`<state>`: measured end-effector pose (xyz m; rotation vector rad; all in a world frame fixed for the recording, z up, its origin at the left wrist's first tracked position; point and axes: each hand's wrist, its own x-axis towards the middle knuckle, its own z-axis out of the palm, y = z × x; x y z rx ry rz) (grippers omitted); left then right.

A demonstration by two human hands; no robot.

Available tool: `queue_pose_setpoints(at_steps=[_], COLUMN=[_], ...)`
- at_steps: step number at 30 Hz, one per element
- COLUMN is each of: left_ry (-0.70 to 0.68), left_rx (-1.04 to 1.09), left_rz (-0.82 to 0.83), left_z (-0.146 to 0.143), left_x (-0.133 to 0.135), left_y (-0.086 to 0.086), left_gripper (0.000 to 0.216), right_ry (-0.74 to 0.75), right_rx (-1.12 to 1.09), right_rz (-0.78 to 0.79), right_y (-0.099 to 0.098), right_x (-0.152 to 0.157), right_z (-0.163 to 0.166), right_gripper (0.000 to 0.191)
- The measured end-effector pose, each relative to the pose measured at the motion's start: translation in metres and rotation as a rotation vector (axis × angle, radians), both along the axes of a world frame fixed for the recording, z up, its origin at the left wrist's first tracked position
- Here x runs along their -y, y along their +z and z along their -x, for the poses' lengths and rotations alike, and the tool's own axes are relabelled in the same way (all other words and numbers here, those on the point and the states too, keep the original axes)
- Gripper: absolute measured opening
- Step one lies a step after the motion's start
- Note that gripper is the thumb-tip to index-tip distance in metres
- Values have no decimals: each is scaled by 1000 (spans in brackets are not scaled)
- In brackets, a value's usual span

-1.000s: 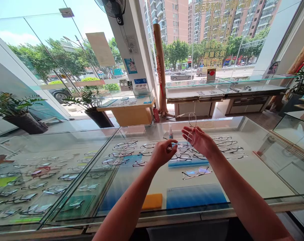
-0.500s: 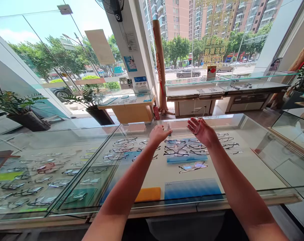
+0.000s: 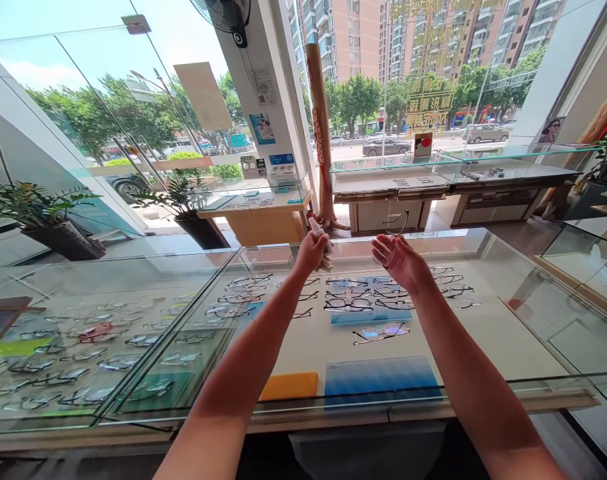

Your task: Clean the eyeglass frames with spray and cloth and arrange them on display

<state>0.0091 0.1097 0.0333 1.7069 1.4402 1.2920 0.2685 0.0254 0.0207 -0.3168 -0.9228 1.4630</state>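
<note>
My left hand (image 3: 312, 252) is closed around a small pale bottle (image 3: 327, 253), held above the glass top; most of it is hidden by the fingers. To its right, my right hand (image 3: 403, 260) pinches a pair of thin-rimmed eyeglasses (image 3: 392, 252). One temple of these glasses sticks up past the fingertips. Under both hands is the glass display case (image 3: 483, 333). Inside it lie rows of eyeglasses (image 3: 348, 303), some on a blue strip (image 3: 371, 318). A single metal-framed pair (image 3: 381, 332) lies nearer to me, behind a blue gradient board (image 3: 381, 380).
A yellow block (image 3: 289, 385) lies near the case's front. On the left, another glass case (image 3: 148, 273) holds many frames. Farther back are glass-topped counters (image 3: 388, 180), a wooden post (image 3: 319, 133) and potted plants (image 3: 63, 230).
My left hand has closed around the small bottle, lifted it from the glass top and drawn it slightly left. My right hand stays nearly in place with the eyeglasses.
</note>
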Motion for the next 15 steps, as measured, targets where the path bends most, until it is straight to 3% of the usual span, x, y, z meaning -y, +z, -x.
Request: queue_pose_setpoints(at_steps=[3,5,9,15], left_ry=[-125,-268,-442,-588], left_rx=[247,501,743,836], left_rz=[29,136,224,308], left_z=[16,26,34,43], left_x=[34,63,108,122], left_y=[14,17,10,0], left_gripper=[39,41,37,34], right_ry=[11,28,80,89], right_rx=[9,28,88,181], right_rz=[1,-1,-4,35], right_y=[2,3,2,-2], right_x=[4,7,16,27], right_z=[5,10,23,36], right_gripper=[22,21,19,21])
